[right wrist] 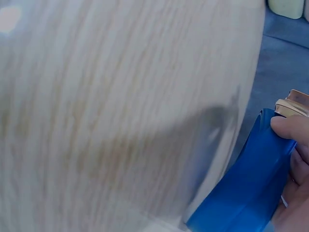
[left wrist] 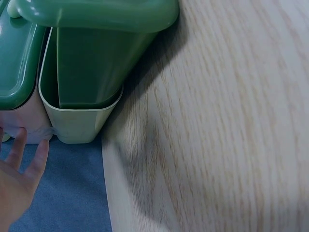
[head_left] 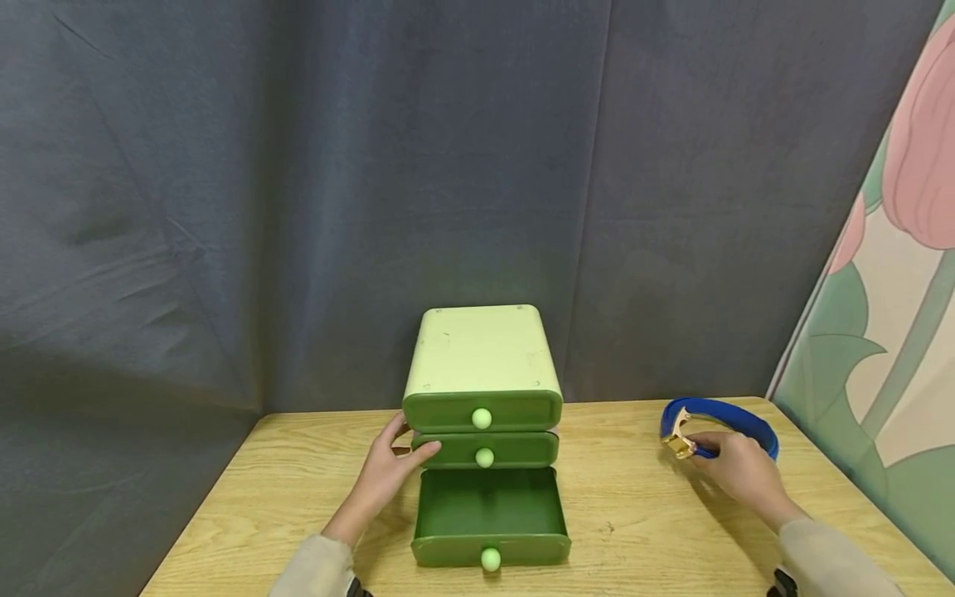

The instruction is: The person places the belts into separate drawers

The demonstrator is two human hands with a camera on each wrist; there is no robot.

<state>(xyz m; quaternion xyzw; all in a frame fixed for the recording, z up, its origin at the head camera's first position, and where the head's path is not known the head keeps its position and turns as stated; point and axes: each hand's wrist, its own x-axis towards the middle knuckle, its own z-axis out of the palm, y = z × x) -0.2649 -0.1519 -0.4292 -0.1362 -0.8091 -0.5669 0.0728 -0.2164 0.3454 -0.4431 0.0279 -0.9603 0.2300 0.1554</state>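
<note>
A small green drawer cabinet with a pale top and three drawers stands on the table. Its bottom drawer is pulled out and holds nothing; the upper two are in. My left hand rests against the cabinet's left side by the middle drawer, fingers spread along the wall in the left wrist view. Off to the right, my right hand pinches a coiled blue belt next to its gold buckle. In the right wrist view the thumb presses on the blue strap.
The wooden table ends at a dark grey curtain behind the cabinet. A wall panel painted with flowers borders the right side. Each drawer front carries a round pale knob.
</note>
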